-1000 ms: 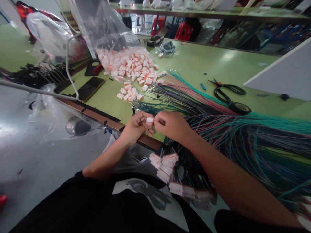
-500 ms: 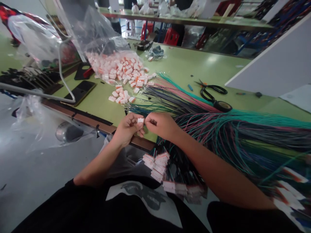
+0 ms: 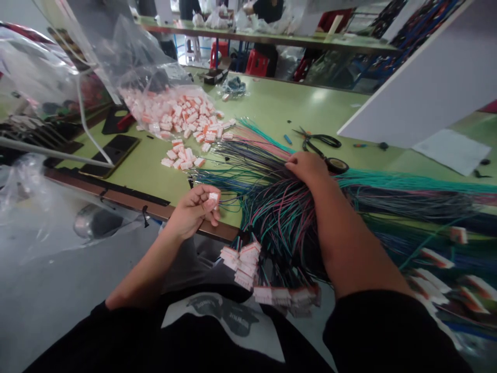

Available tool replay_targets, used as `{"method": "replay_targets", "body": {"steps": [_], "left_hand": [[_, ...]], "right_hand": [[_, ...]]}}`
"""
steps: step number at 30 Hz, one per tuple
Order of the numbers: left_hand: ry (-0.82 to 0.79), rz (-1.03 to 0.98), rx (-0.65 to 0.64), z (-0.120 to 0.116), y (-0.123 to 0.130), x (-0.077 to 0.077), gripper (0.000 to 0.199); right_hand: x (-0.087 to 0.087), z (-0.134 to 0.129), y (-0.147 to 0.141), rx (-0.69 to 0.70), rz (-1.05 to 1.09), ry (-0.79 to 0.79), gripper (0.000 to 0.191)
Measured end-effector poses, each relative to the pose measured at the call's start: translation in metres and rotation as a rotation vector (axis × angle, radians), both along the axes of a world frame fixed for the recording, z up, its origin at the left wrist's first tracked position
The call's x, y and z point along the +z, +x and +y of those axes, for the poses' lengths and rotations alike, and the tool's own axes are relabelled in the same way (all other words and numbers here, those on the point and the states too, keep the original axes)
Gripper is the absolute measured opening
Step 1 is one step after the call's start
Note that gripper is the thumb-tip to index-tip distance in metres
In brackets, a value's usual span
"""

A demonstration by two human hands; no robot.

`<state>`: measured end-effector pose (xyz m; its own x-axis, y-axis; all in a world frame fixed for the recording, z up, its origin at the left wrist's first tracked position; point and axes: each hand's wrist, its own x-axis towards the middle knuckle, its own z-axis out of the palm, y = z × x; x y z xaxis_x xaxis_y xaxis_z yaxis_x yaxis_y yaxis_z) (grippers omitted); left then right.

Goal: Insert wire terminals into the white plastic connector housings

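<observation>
Between the thumb and fingers of my left hand (image 3: pixel 194 210) is a small white-and-orange connector housing (image 3: pixel 213 197), with thin blue wires running out of its right side. My right hand (image 3: pixel 309 167) rests on the dark and pink wires (image 3: pixel 267 165), close to the scissors. Its fingers are curled together; whatever they pinch is hidden. Loose connector housings (image 3: pixel 182 155) lie in a small pile beyond my left hand. Finished-looking wires with housings on their ends (image 3: pixel 246 264) hang over the table edge near my lap.
A clear bag (image 3: pixel 155 98) spills many housings onto the green table (image 3: pixel 272 98). Black-handled scissors (image 3: pixel 324 145) lie beyond my right hand. A phone (image 3: pixel 111 155) and a white bent rod (image 3: pixel 83 114) are at left; a white panel (image 3: pixel 419 77) stands at right.
My right hand has left the connector housing and moved right and away onto the wire bundle. My left hand still holds the housing, its blue wires now showing. The view has shifted slightly.
</observation>
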<state>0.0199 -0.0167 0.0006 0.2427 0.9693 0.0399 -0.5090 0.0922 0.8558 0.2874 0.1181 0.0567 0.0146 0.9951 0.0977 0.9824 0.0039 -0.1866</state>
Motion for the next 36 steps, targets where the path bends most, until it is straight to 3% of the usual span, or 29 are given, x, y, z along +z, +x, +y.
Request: {"method": "replay_targets", "body": {"steps": [3, 8, 10, 15, 19, 22, 25, 36], "left_hand": [[-0.024, -0.011, 0.011, 0.001, 0.000, 0.000, 0.031], [-0.051, -0.037, 0.007, 0.004, 0.000, 0.001, 0.034], [-0.052, -0.040, 0.000, 0.005, 0.000, 0.002, 0.034], [-0.060, -0.043, -0.011, 0.006, 0.000, 0.003, 0.035], [-0.058, -0.047, -0.010, 0.006, 0.000, 0.002, 0.035], [-0.056, -0.036, -0.011, 0.006, 0.000, 0.002, 0.035], [-0.049, -0.033, -0.012, 0.006, 0.000, 0.002, 0.035], [-0.052, -0.053, -0.013, 0.006, -0.001, 0.004, 0.034]], "right_hand": [[-0.008, 0.002, -0.002, -0.025, -0.032, -0.013, 0.028], [-0.007, 0.009, 0.004, -0.239, 0.157, 0.216, 0.013], [-0.004, 0.009, 0.001, -0.236, 0.236, 0.246, 0.017], [0.008, -0.021, -0.043, 0.132, 0.476, 0.184, 0.025], [0.015, -0.067, -0.084, 0.593, 0.453, 0.158, 0.021], [0.014, -0.089, -0.100, 0.784, 0.413, 0.113, 0.021], [0.012, -0.095, -0.103, 0.840, 0.417, 0.088, 0.021], [0.007, -0.084, -0.099, 0.735, 0.444, 0.035, 0.012]]}}
